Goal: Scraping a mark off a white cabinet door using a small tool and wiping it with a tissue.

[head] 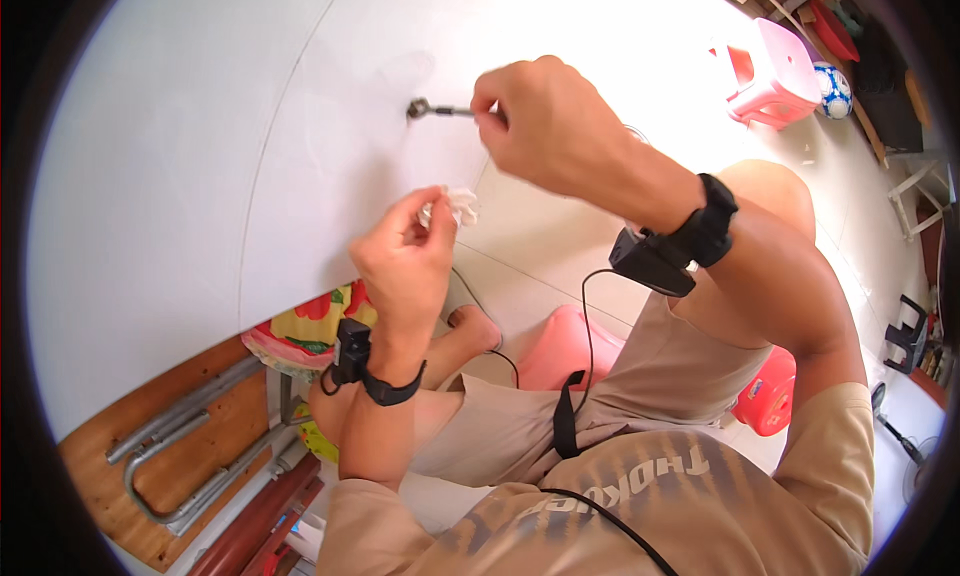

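Observation:
My right hand (551, 118) grips the shaft of a slim metal tool (446, 111) with a ring-shaped head, apparently a wrench. Its head points left, over the white tabletop (187, 163), while the rest is hidden in my fist. Pinched between the thumb and fingers of my left hand (405, 253) is a crumpled piece of white tissue (461, 205). That hand is nearer to my body, by the table's edge, apart from the tool.
A pink plastic stool (784, 73) and a blue-and-white ball (832, 90) stand on the tiled floor at upper right. Bent metal tubes (169, 456) lie against a wooden board (90, 456) at lower left. A thin black cable (586, 328) hangs from my right wrist device (652, 261).

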The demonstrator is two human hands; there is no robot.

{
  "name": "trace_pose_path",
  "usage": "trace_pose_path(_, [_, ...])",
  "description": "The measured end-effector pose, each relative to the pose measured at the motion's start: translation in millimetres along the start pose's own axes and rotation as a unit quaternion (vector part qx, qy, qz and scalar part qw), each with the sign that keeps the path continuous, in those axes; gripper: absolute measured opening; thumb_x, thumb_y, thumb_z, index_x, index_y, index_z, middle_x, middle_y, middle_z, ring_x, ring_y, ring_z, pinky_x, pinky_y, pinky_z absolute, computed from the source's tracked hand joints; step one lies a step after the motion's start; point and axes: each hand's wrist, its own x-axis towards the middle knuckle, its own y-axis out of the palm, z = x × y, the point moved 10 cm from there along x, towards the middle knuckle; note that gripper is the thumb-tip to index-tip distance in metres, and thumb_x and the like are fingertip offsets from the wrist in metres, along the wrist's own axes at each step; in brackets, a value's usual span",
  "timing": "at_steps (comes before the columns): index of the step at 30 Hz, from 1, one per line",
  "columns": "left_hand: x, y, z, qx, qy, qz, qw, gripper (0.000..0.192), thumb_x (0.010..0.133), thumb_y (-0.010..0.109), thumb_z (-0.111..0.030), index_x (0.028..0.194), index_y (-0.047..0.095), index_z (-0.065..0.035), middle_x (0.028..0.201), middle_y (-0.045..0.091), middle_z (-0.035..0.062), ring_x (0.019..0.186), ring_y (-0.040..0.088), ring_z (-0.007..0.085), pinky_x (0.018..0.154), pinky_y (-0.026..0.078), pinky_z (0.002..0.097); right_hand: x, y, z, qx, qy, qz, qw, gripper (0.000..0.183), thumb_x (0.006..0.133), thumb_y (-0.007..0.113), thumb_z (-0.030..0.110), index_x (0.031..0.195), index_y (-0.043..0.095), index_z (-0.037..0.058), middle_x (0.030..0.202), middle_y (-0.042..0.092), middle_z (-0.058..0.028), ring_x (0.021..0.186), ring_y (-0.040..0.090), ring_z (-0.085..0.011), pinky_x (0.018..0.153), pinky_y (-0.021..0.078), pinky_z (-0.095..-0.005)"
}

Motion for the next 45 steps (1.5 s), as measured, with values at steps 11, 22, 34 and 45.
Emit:
trace_pose_path(11, [15.8,-30.5,10.1,-0.014,-0.038,-0.052,0.998,0.017,0.095,0.07,-0.002,0.107,0.07,0.0109,0.081,0.072,0.0095,0.068,0.069,0.0116,0.059,0.058,0.0242,-1.1,11.1,6.4,0.024,0.038,0.065,0.997,0.02,0.082,0.066,0.007,0.096,0.073,-0.0045,0.07,0.068,-0.0215,0.061,0.067,-0.0337,0.062,0.0542,-0.0403])
trace_pose_path(22, [16.3,-51.0,-2.6,0.013,0.029,-0.12,0.992,0.018,0.094,0.07,0.0,0.107,0.07,0.0116,0.083,0.072,0.0114,0.068,0.069,0.0118,0.061,0.058,0.0247,-1.9,11.9,6.6,0.113,0.03,0.064,0.991,0.018,0.085,0.066,0.009,0.092,0.074,-0.0055,0.069,0.069,-0.0178,0.06,0.066,-0.0278,0.061,0.0535,-0.0366])
trace_pose_path(34, [12.3,-52.7,-14.8,0.104,0.114,-0.167,0.974,0.013,0.091,0.074,-0.002,0.1,0.075,0.0074,0.066,0.064,-0.0001,0.059,0.057,0.0035,0.052,0.044,0.02,-11.4,-33.5,18.1,0.194,0.089,-0.028,0.977,0.019,0.094,0.066,0.01,0.107,0.072,-0.0033,0.064,0.061,-0.0051,0.056,0.047,-0.0062,0.051,0.0397,-0.027])
trace_pose_path(45, [10.5,-43.6,-36.0,0.099,0.152,-0.145,0.973,0.009,0.086,0.074,-0.003,0.094,0.075,0.0025,0.07,0.071,0.014,0.058,0.068,0.0182,0.054,0.053,0.0286,-10.5,-39.5,17.6,0.145,0.106,-0.037,0.983,0.025,0.097,0.064,0.011,0.118,0.076,0.0028,0.066,0.056,0.0053,0.059,0.042,-0.0021,0.051,0.0331,-0.0226])
